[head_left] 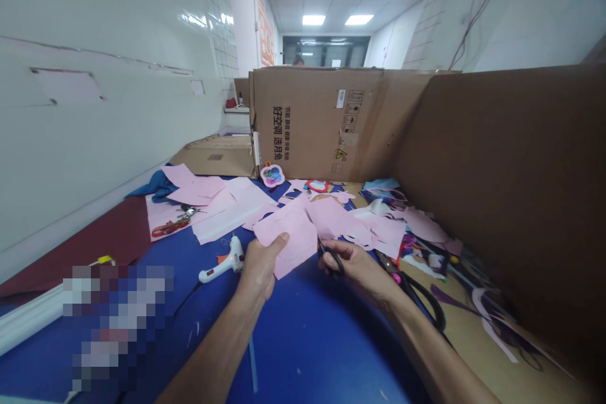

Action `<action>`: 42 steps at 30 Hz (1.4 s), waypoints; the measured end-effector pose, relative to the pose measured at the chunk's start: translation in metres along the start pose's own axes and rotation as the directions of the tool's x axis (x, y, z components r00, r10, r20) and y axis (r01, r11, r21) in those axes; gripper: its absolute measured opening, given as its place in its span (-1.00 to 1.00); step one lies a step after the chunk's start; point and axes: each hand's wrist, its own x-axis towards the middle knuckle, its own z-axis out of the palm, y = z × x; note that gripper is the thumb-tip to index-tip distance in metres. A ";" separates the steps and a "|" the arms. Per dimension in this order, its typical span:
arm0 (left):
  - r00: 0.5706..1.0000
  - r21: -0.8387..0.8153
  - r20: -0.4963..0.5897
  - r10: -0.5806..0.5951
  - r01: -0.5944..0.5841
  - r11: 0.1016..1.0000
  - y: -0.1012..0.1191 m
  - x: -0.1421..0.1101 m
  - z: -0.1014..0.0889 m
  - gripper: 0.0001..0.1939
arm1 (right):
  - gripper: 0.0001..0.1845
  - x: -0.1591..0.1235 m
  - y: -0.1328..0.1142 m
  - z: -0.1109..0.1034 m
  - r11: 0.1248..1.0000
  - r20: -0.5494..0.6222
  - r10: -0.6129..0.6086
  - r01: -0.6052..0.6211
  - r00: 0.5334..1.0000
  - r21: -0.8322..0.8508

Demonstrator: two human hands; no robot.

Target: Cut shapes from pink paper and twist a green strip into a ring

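Observation:
My left hand (264, 263) pinches a sheet of pink paper (294, 235) by its lower left edge, thumb on top. Faint curved outlines show on the sheet. In my right hand (348, 261) is a pair of black-handled scissors (332, 257), its blades at the sheet's right edge. How far the blades are apart I cannot make out. Just left of my left hand, a white glue gun (223, 265) lies on the blue table surface (303, 334). Behind the held sheet, more pink paper pieces (331, 218) lie spread about.
Large cardboard panels (317, 123) stand along the back and right. At the left are keys (189, 211) on pink paper and a dark red cloth (95, 233). Big black-handled shears (426, 297) lie right of my right hand, near paper scraps. A flower-shaped piece (273, 175) leans at the back.

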 end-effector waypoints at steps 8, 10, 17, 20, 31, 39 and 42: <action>1.000 0.008 0.001 -0.004 0.004 1.000 0.001 0.000 0.000 -0.40 | -0.37 0.000 -0.003 -0.001 0.999 -0.004 0.000 -0.001 1.000 -0.035; 1.000 0.007 -0.003 -0.009 0.009 1.000 0.001 0.001 -0.001 -0.39 | -0.37 0.000 -0.002 -0.001 0.999 -0.009 0.004 -0.005 1.000 -0.036; 1.000 0.000 0.006 -0.013 0.013 1.000 0.001 0.001 -0.002 -0.40 | -0.36 0.001 0.001 -0.002 0.999 -0.006 -0.004 0.004 1.000 -0.038; 1.000 -0.005 0.014 -0.010 0.010 1.000 0.002 0.000 -0.001 -0.41 | -0.39 0.000 0.000 -0.001 0.999 0.002 -0.021 0.021 1.000 -0.047; 0.999 0.012 0.022 -0.028 0.028 1.000 0.004 -0.002 -0.001 -0.39 | -0.40 0.000 0.002 0.000 0.999 0.028 -0.032 0.033 0.999 -0.023; 1.000 0.013 0.026 -0.016 0.015 1.000 0.003 -0.002 0.000 -0.39 | -0.39 0.000 0.002 0.000 0.997 0.016 -0.061 0.061 0.998 -0.048; 0.999 0.002 0.027 -0.022 0.022 1.000 0.003 -0.002 0.000 -0.42 | -0.40 0.000 0.003 -0.001 0.996 0.010 -0.057 0.057 0.998 -0.065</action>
